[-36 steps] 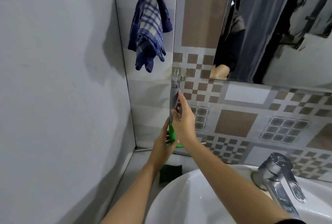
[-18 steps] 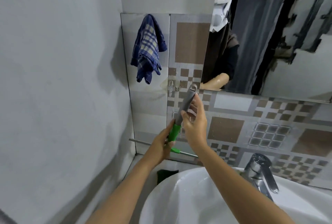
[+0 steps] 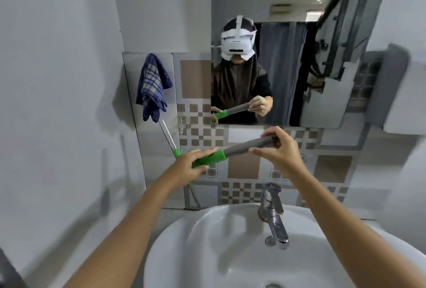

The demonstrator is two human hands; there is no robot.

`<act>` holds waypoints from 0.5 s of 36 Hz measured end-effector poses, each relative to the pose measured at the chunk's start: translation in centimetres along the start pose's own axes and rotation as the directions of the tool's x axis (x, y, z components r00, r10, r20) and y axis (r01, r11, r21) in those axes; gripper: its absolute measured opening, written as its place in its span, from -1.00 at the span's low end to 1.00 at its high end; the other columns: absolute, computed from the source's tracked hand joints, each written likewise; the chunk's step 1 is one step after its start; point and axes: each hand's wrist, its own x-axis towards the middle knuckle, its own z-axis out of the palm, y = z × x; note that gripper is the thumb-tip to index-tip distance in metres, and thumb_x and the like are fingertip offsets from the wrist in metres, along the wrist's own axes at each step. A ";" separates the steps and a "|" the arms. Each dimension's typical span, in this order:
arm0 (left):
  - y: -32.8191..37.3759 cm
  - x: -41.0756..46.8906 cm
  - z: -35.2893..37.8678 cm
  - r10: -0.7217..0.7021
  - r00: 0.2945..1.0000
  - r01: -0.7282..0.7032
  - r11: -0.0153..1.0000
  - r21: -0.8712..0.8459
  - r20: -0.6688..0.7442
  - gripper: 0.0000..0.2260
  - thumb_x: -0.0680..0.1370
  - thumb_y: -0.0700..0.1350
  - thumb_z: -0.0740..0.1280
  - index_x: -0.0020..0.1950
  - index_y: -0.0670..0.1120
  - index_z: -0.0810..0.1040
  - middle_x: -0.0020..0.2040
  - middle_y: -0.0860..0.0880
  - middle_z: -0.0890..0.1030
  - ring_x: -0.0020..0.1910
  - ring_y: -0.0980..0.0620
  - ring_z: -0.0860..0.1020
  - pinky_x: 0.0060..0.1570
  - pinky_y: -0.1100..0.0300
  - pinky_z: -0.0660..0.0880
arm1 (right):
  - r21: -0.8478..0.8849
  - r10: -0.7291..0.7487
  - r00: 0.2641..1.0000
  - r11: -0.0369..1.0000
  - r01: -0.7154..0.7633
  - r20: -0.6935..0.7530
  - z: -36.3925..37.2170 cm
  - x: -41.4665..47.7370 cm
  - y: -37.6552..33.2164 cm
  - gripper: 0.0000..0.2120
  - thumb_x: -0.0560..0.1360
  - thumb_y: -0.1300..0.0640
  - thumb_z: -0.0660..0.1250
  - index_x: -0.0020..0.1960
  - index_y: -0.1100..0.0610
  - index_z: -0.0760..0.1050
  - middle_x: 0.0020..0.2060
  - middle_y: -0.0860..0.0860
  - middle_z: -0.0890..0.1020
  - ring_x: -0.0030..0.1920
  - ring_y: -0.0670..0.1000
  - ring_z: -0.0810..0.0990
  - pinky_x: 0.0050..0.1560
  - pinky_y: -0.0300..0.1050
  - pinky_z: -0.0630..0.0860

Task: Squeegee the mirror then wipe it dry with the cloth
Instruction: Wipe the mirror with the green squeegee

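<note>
Both hands hold a squeegee with a grey foam-covered handle and a green plastic neck (image 3: 232, 150) out in front of the tiled wall, above the white ceramic basin (image 3: 207, 241). The left hand (image 3: 190, 167) is wrapped around the green neck, fingers curled over the top and thumb beneath. The right hand (image 3: 280, 149) pinches the far end of the grey handle between thumb and fingertips, the remaining fingers loosely arched above it. The handle lies nearly level, rising slightly toward the right. From the green neck a thin, pale blade bar (image 3: 169, 136) runs up and to the left, its top end close under the hanging cloth.

The rectangular wall mirror (image 3: 311, 68) sits above and behind the hands, well apart from the squeegee; no part of the tool touches the glass. In it the person's reflection shows the same two-handed grip on the handle, along with a dark curtain and a railing behind.

A blue checked cloth with pale stripes (image 3: 152, 87) hangs bunched on the tiled wall to the left of the mirror, beside the corner with the plain grey wall. A small metal hook (image 3: 182, 124) is fixed to the brown-and-white patterned tiles (image 3: 200, 135) just right of it. A chrome lever tap (image 3: 273, 214) stands at the back rim of the basin, below the right hand.
</note>
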 end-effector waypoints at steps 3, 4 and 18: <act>2.1 0.3 0.2 0.034 0.999 -0.035 0.999 0.032 0.040 -0.51 0.54 -0.24 0.28 0.37 0.19 0.32 0.26 0.02 0.46 0.12 0.08 0.45 0.22 0.12 0.40 | -0.255 -0.043 0.991 0.964 0.074 0.125 -3.4 -0.8 0.1 -0.68 0.24 0.07 0.56 -0.11 0.11 0.52 -0.21 0.00 0.59 -0.19 0.01 0.55 -0.16 -0.11 0.54; 2.9 0.5 0.4 0.048 0.997 -0.052 0.997 0.053 0.059 -0.53 0.54 -0.24 0.29 0.37 0.16 0.35 0.26 0.02 0.47 0.15 0.08 0.44 0.23 0.13 0.39 | -0.332 -0.058 0.981 0.936 0.119 0.188 -4.4 -1.1 0.0 -0.70 0.26 0.06 0.54 -0.10 0.12 0.53 -0.22 0.00 0.60 -0.21 0.00 0.55 -0.16 -0.11 0.55; 12.4 3.7 3.3 0.230 0.971 -0.239 0.958 0.157 0.071 -0.63 0.54 -0.14 0.32 0.34 0.00 0.43 0.24 -0.03 0.54 0.15 0.12 0.46 0.21 0.18 0.38 | -0.607 -0.268 0.903 0.672 0.424 0.335 -8.1 -3.0 -2.0 -0.66 0.46 -0.09 0.30 0.19 -0.01 0.42 0.00 -0.08 0.61 -0.07 -0.04 0.57 0.03 -0.04 0.52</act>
